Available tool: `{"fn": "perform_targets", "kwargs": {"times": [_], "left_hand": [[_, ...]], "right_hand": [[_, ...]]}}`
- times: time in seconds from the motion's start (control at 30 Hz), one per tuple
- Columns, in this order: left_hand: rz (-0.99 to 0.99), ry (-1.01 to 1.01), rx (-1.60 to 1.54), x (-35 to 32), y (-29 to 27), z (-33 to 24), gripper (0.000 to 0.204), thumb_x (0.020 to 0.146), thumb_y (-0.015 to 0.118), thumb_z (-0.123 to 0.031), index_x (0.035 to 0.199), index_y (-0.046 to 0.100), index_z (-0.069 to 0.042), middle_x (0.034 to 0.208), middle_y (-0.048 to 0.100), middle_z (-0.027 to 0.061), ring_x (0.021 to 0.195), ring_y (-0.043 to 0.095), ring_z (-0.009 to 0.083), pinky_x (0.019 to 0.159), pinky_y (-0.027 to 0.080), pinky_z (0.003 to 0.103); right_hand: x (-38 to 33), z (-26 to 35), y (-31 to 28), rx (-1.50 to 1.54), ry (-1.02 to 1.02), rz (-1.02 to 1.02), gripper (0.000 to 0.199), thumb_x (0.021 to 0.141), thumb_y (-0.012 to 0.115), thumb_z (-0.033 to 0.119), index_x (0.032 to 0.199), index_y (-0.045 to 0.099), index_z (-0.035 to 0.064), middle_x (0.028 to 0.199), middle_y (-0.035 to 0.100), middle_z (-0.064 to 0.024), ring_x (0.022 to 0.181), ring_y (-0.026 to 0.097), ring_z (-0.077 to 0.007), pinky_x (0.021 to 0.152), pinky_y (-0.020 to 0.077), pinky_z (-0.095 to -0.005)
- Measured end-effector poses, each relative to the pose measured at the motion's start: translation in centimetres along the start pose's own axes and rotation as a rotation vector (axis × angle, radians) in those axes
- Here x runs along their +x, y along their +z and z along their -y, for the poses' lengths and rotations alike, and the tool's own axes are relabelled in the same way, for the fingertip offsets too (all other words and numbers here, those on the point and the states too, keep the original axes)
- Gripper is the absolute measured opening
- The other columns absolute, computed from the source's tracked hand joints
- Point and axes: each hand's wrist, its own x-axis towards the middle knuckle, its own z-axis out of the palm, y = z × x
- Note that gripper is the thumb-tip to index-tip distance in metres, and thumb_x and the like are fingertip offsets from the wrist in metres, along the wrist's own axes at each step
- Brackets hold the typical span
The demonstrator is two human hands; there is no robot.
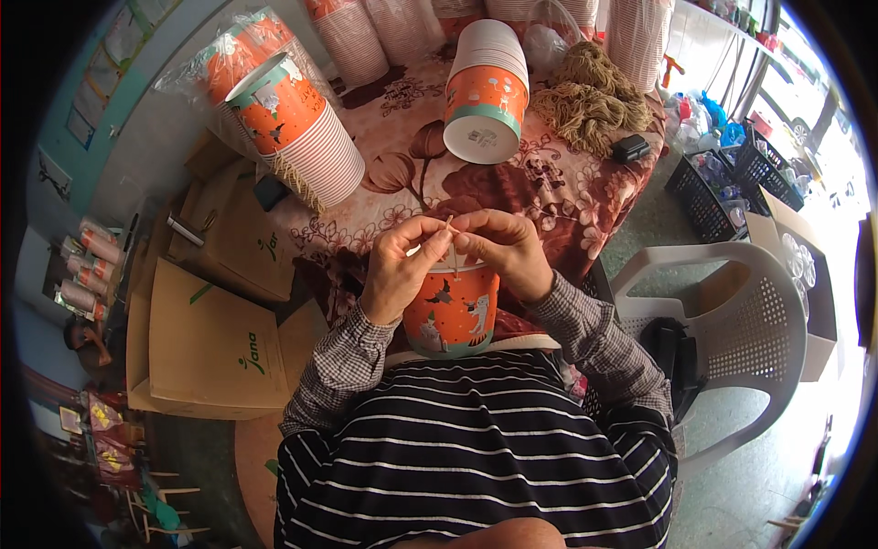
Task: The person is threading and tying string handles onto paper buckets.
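An orange paper bucket with a green base band and printed figures stands in front of my body, at the table's near edge. Above its rim, my left hand and my right hand meet, thumbs and fingertips pinched together. Between them is a thin, light-coloured cord, with one end poking up and another part hanging down over the bucket's outside. My fingers cover the middle of the cord, so I cannot tell whether it is knotted. Part of the bucket's rim is hidden behind my hands.
Nested bucket stacks, one leaning left and one farther back, occupy the flowered tablecloth. Tan cord hanks lie near a small black object. Cardboard boxes stand left; a plastic chair and black crates are right.
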Motion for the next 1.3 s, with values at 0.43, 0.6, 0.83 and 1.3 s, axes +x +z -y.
{"fn": "perform_targets", "kwargs": {"times": [0.43, 0.6, 0.83, 1.3], "left_hand": [[-0.082, -0.021, 0.066, -0.3, 0.3, 0.1, 0.012, 0.089, 0.061, -0.011, 0.091, 0.059, 0.001, 0.078, 0.061, -0.0001, 0.069, 0.055, 0.0041, 0.061, 0.045, 0.02], [-0.115, 0.03, 0.029, -0.3, 0.6, 0.2, 0.009, 0.088, 0.062, -0.006, 0.093, 0.058, 0.001, 0.08, 0.061, -0.0003, 0.069, 0.056, 0.0035, 0.061, 0.045, 0.02], [-0.092, 0.09, 0.153, -0.4, 0.5, 0.4, 0.009, 0.088, 0.063, -0.006, 0.094, 0.061, 0.0, 0.081, 0.063, 0.0004, 0.07, 0.057, 0.0047, 0.061, 0.046, 0.02], [-0.16, 0.218, 0.371, -0.6, 0.8, 0.3, 0.013, 0.084, 0.066, -0.006, 0.095, 0.065, 0.001, 0.086, 0.069, 0.0089, 0.075, 0.064, 0.0132, 0.066, 0.051, 0.026]], "right_hand": [[-0.4, -0.4, 1.1, -0.078, -0.153, -0.083, 0.005, 0.089, 0.065, 0.006, 0.091, 0.062, 0.0023, 0.078, 0.06, 0.0038, 0.068, 0.052, -0.002, 0.063, 0.0433, -0.0177], [-0.4, -0.9, 0.7, -0.064, -0.1, -0.013, 0.008, 0.09, 0.064, 0.007, 0.093, 0.059, 0.002, 0.08, 0.059, 0.0036, 0.071, 0.05, -0.0023, 0.064, 0.0422, -0.0181], [-0.3, -0.6, 0.7, -0.024, -0.09, -0.019, 0.006, 0.091, 0.062, 0.007, 0.092, 0.06, 0.0016, 0.083, 0.061, 0.0027, 0.072, 0.052, -0.0024, 0.065, 0.0432, -0.018], [-0.4, -0.4, 0.4, -0.08, -0.099, 0.001, 0.007, 0.091, 0.063, 0.006, 0.094, 0.061, 0.0008, 0.085, 0.062, 0.0023, 0.075, 0.055, -0.0028, 0.068, 0.0463, -0.0183]]}}
